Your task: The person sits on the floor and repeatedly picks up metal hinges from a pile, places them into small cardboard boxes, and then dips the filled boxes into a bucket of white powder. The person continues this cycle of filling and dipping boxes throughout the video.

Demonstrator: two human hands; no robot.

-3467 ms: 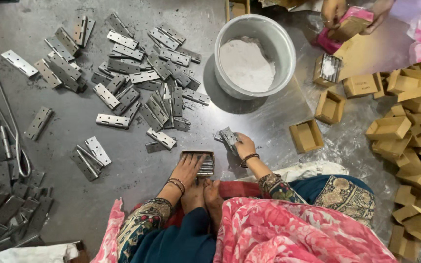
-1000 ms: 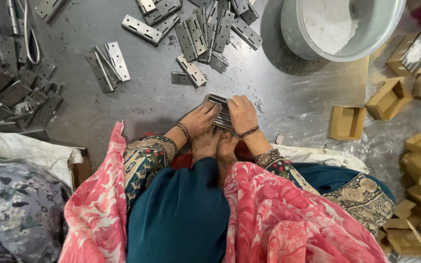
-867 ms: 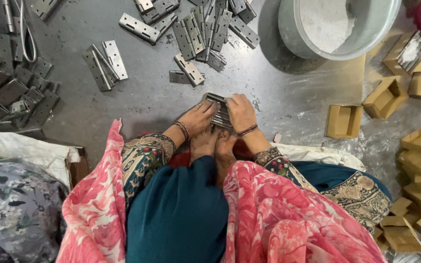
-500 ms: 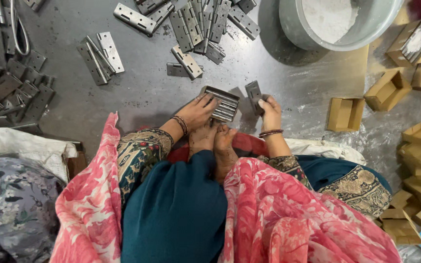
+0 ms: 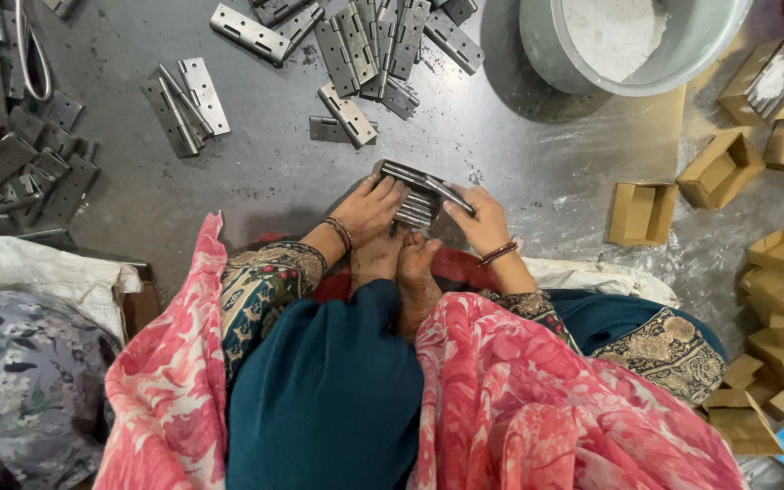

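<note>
1. A heap of loose metal hinges [image 5: 369,41] lies at the top of the grey floor [image 5: 519,163].
2. A round pale bucket [image 5: 632,45] holding white powder stands at the upper right.
3. Open cardboard boxes [image 5: 641,213] are scattered along the right side.
4. Dark metal plates [image 5: 20,163] are piled at the left.
5. White cloth [image 5: 38,272] lies at the lower left.
</note>
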